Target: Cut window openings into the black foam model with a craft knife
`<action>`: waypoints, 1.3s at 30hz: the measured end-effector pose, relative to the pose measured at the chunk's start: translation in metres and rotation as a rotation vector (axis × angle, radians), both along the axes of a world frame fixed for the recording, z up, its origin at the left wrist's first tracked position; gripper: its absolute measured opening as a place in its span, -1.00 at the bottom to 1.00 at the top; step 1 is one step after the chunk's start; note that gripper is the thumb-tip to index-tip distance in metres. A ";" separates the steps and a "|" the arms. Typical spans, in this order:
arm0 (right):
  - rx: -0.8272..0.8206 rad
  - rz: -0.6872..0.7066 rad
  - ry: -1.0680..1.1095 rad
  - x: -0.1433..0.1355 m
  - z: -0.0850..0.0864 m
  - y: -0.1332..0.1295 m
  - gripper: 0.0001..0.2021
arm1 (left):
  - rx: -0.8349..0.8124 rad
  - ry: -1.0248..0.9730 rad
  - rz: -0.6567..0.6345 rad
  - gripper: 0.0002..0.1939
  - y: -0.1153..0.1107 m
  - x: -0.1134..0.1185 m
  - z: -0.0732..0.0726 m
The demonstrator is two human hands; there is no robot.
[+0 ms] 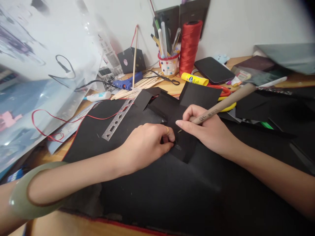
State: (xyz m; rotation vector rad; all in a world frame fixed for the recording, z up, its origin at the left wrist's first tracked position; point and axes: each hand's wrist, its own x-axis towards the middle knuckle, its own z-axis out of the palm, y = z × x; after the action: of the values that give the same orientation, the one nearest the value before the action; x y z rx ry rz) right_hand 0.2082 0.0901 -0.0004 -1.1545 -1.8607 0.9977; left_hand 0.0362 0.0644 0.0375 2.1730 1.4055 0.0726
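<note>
Black paper pieces (183,149) lie on a black mat (152,193) in the middle of the view. My left hand (150,144), with a ring on one finger, pinches the left edge of the black paper between thumb and fingers. Just right of it, my right hand (206,131) grips a beige pen (221,105), its tip end low over the paper and its back end pointing up to the right. More folded black paper (199,95) stands behind my hands. A clear stencil ruler (118,121) rests on the mat to the left.
Behind the mat are a blue glue gun (126,82), wooden sticks (150,80), a pen cup (169,64), a red thread spool (189,47), a yellow glue stick (194,79), a phone (214,69) and yellow-handled scissors (228,106). Red ribbon (73,121) trails at left.
</note>
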 end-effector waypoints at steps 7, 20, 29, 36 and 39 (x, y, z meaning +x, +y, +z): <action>-0.095 0.107 0.034 0.004 0.006 -0.004 -0.82 | 0.110 -0.024 -0.086 -0.88 -0.004 -0.006 -0.005; 0.398 0.463 -0.582 0.017 0.006 -0.019 -0.81 | 0.016 -0.209 -0.067 -0.91 0.005 -0.021 -0.012; 0.547 0.424 -0.662 0.017 0.003 -0.020 -0.77 | 0.000 -0.120 0.008 -0.94 0.015 -0.013 -0.012; 0.415 0.464 -0.654 0.014 0.007 -0.015 -0.80 | -0.011 -0.072 -0.002 -0.94 0.018 -0.012 -0.011; 0.381 0.482 -0.626 0.016 0.009 -0.014 -0.79 | 0.013 -0.084 -0.002 -0.94 0.019 -0.013 -0.013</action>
State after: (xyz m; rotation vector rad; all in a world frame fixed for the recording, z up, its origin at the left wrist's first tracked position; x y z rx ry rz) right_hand 0.2237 0.0761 0.0087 -0.8519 -2.7748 0.4885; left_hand 0.0236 0.0837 0.0243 2.1561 1.3597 0.1705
